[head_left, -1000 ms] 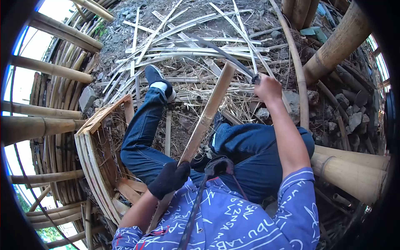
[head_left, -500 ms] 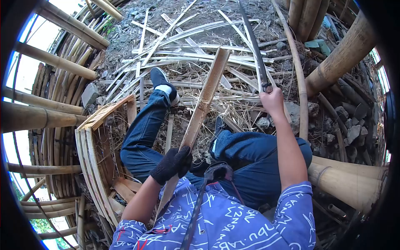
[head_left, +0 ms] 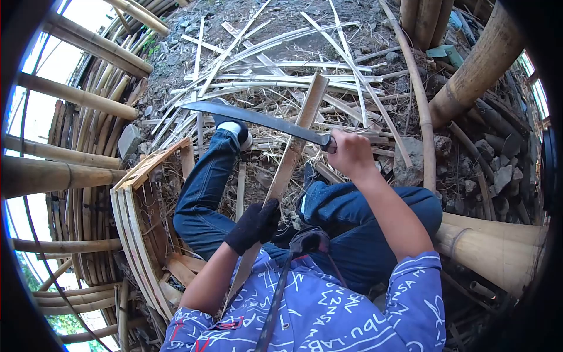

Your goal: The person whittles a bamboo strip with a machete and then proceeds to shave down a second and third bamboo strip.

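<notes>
A long split bamboo piece [head_left: 285,170] slants from beside my torso up over the ground between my legs. My left hand [head_left: 254,226], in a black glove, is closed around its lower part. My bare right hand [head_left: 350,154] grips the handle of a long dark-bladed machete [head_left: 258,119]. The blade points left and lies across the upper part of the bamboo; whether it touches the surface I cannot tell. Its tip is above my shoe at the left.
Pale bamboo strips [head_left: 281,78] lie crisscrossed on the ground ahead. A wooden frame [head_left: 132,234] stands at my left. Thick bamboo poles [head_left: 482,64] and rocks [head_left: 503,179] are at the right. A long thin pole [head_left: 419,100] lies right of the strips.
The machete has swung from pointing forward to pointing left, across the bamboo. My right hand has moved left and slightly toward me. My left hand still holds the bamboo.
</notes>
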### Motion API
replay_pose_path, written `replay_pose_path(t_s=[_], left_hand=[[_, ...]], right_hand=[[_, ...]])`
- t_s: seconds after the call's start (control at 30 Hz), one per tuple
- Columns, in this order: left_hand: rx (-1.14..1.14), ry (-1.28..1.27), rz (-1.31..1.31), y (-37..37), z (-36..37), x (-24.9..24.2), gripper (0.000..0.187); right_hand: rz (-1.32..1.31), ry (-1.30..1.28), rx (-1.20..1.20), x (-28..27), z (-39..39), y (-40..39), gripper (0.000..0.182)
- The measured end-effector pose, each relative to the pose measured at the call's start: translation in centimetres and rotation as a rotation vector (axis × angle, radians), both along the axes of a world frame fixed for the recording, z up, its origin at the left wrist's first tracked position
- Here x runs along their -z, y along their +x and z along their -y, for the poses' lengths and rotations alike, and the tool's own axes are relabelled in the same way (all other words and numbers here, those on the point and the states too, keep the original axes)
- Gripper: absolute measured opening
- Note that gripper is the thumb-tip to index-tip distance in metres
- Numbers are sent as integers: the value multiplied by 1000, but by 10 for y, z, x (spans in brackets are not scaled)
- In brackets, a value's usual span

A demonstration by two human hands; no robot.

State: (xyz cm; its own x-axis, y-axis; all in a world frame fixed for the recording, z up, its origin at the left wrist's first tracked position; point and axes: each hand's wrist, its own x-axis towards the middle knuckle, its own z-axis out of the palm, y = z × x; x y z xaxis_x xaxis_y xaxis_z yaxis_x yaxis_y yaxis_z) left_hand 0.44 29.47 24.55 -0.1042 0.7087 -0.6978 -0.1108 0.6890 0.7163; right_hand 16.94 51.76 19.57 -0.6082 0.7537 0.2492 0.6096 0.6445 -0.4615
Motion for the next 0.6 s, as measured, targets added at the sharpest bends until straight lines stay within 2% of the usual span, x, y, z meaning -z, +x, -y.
replay_pose_path(t_s=[0.03,0.1,0.13,0.2,0.33,0.43,0.47,0.5,0.53,0.57,0.6], left_hand=[[-3,-1,0,2,1,3,50],[119,180,-247,5,4,10,49],[120,173,-245,7,5,9,49],[221,335,-371,9,4,7,47],[173,272,-351,6,13,24,47],[191,281,-337,0,11,19,48],[150,106,-219,-7,9,18,24],[103,-72,-100,-12,10,17,11],[98,-77,-104,-10,14,18,11],[168,188,-304,-5,20,23,24],[243,456,-502,0,23,25,46]], right_hand=[[68,-8,13,1,-2,0,10],[103,15,33,-3,-9,3,11],[140,32,58,-3,-11,6,12],[166,53,56,3,-17,8,15],[221,49,147,12,-26,12,13],[93,67,48,14,-21,9,11],[91,67,48,14,-16,9,11],[126,73,-1,8,-8,6,10],[160,79,-53,5,-2,2,9],[210,58,-39,10,-11,2,8],[218,23,9,14,-19,3,9]])
